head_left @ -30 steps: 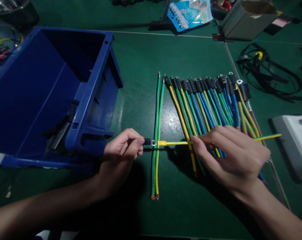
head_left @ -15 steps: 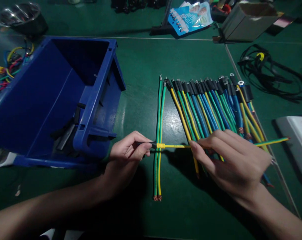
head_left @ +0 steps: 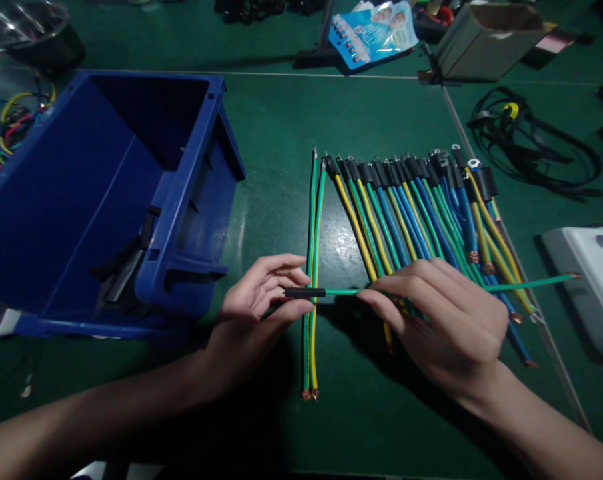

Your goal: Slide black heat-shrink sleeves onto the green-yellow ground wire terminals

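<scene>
My right hand (head_left: 441, 313) pinches a green-and-yellow wire (head_left: 342, 292) between thumb and fingers. The wire lies level, its bare copper end out to the right over the white device. On its left end sits a black sleeve (head_left: 305, 292), which hides the wire's tip. My left hand (head_left: 264, 290) is around that sleeve with fingers and thumb spread apart, not gripping it. Beneath the sleeve, two green-and-yellow wires (head_left: 311, 227) lie lengthwise on the green table. Right of them is a row of yellow, green and blue wires (head_left: 406, 213), most with black sleeves at the far ends.
A blue bin (head_left: 188, 193) stands on the left with black pieces (head_left: 126, 267) inside. At the back are a blue packet (head_left: 374, 37) and an open carton (head_left: 486, 50). A coiled black cable (head_left: 531, 147) and a white device (head_left: 588, 280) lie at right.
My left fingers have opened from the black sleeve. The sleeve now reaches over the place where a yellow collar showed. The held wire shows its green side, and its right end points slightly differently.
</scene>
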### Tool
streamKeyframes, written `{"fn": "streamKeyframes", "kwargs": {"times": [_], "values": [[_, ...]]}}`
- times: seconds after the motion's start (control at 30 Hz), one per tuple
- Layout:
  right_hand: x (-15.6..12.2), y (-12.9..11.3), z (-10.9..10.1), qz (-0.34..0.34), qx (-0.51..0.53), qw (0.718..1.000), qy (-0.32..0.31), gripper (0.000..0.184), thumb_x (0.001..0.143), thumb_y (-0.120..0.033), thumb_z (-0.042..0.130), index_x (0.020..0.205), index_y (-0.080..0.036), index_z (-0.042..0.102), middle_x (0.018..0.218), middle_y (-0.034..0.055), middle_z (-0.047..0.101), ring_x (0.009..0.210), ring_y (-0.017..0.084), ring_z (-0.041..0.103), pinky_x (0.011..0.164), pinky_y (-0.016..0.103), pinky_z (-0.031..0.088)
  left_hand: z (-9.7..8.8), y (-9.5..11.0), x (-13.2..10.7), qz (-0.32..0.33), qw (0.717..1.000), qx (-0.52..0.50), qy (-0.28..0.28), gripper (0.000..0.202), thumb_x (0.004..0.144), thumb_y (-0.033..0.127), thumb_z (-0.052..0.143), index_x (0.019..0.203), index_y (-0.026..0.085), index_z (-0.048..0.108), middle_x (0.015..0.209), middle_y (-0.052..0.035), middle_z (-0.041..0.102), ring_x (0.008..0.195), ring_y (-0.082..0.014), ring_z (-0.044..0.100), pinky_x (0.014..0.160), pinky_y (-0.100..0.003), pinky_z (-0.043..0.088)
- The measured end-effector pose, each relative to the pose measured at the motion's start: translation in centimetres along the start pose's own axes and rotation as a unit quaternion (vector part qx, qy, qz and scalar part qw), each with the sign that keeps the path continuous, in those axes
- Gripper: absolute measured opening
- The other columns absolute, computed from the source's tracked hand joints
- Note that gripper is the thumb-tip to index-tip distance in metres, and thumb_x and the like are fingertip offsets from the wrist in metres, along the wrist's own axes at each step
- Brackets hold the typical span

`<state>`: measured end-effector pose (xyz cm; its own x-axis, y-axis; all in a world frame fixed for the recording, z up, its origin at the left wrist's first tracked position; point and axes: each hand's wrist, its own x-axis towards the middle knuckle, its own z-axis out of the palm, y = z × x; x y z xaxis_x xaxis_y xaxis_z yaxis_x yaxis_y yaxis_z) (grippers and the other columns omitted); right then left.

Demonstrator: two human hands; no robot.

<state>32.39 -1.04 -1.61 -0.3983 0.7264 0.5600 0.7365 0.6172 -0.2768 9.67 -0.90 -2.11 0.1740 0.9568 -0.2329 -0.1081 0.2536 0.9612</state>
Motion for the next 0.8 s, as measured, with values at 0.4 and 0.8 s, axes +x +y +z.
{"fn": "streamKeyframes", "kwargs": {"times": [0.4,0.8], "values": [[0.48,0.65,0.23,0.009,0.022,1.000,0.014,0.011,0.088,-0.013,0.072,0.094,-0.015,0.063,0.081,0.0068,0.068,0.072,0.018,0.059,0.066,0.034,0.044,0.52,0.56,0.47,-0.010,0.997,0.011,0.078,0.022,0.076,0.016,0.072,0.094,0.019,0.061,0.072,0.0011,0.069,0.060,-0.0099,0.064,0.057,-0.018,0.053],[0.31,0.48,0.45,0.014,0.056,0.998,-0.005,0.013,0.091,-0.013,0.071,0.100,-0.018,0.062,0.086,0.0054,0.068,0.076,0.017,0.060,0.068,0.034,0.046,0.73,0.47,0.40,-0.017,0.997,0.031,0.072,0.014,0.073,0.015,0.072,0.083,0.019,0.063,0.070,0.0011,0.066,0.067,-0.0138,0.068,0.065,-0.023,0.057]]}}
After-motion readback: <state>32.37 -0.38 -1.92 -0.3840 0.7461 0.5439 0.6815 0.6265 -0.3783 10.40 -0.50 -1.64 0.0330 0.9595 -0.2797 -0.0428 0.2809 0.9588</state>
